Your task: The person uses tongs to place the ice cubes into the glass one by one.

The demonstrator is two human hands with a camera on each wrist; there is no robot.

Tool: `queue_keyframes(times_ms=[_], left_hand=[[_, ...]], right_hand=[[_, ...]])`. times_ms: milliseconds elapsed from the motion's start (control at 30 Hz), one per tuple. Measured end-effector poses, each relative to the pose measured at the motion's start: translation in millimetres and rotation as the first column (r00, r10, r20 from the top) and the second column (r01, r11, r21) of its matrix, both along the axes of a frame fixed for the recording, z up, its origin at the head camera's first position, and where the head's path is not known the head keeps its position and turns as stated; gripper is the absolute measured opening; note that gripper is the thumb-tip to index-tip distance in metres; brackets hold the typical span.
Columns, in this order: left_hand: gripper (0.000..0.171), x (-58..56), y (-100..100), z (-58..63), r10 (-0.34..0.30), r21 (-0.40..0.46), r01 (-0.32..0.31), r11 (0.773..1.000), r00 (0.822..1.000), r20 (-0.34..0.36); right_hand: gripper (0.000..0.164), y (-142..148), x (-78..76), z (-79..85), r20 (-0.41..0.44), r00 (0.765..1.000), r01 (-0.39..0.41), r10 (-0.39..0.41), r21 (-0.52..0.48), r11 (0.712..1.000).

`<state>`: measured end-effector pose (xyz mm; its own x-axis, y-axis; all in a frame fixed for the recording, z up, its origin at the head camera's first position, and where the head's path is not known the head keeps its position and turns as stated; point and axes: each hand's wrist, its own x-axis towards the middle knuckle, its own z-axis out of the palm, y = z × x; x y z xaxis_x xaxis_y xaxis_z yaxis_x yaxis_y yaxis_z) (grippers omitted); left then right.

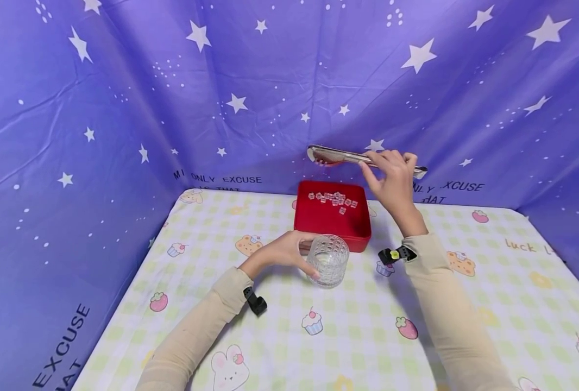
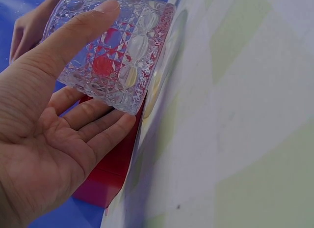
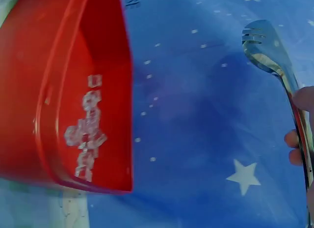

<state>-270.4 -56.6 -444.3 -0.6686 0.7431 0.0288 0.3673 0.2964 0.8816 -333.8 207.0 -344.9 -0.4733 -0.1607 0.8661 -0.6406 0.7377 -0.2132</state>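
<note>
My left hand [image 1: 287, 251] holds a clear cut-pattern glass [image 1: 329, 262], the thumb along its near side and the fingers around the far side. In the left wrist view the glass [image 2: 113, 51] stands close over the tablecloth. My right hand [image 1: 394, 179] grips metal tongs [image 1: 343, 156] around the middle, raised above the back of a red box [image 1: 333, 220]. Their scalloped tips point left, and in the right wrist view the tongs' heads [image 3: 265, 43] lie close together. Inside the box lie several small clear cubes [image 1: 337, 199], bunched toward its back.
A checked tablecloth [image 1: 279, 342] with cartoon prints covers the table. Purple star-printed curtains [image 1: 270, 70] hang behind and at both sides. The box's front wall [image 1: 358, 244] stands just behind the glass. Black straps with small devices sit on both wrists.
</note>
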Motion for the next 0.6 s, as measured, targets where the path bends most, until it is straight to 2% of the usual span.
queue_keyframes(times_ms=[167,333,467,600], left_hand=[[0.086,-0.7,0,-1.0,-0.017,0.032,0.016,0.999,0.999,0.04],[0.085,-0.3,0,-2.3,-0.016,0.036,0.014,0.999,0.998,0.058],[0.085,0.2,0,-1.8,-0.007,0.022,0.006,1.0,0.999,0.053],[0.084,-0.3,-1,-1.5,0.003,0.016,-0.003,1.0,0.999,0.045]], right_hand=[[0.022,6,10.9,6.8,0.016,0.998,-0.055,0.056,-0.09,0.994],[0.02,13,27.8,18.3,0.07,0.991,-0.101,0.11,-0.123,0.987],[0.019,16,41.7,27.3,0.095,0.984,-0.136,0.149,-0.135,0.982],[0.021,17,52.0,34.9,0.11,0.976,-0.179,0.188,-0.093,0.98]])
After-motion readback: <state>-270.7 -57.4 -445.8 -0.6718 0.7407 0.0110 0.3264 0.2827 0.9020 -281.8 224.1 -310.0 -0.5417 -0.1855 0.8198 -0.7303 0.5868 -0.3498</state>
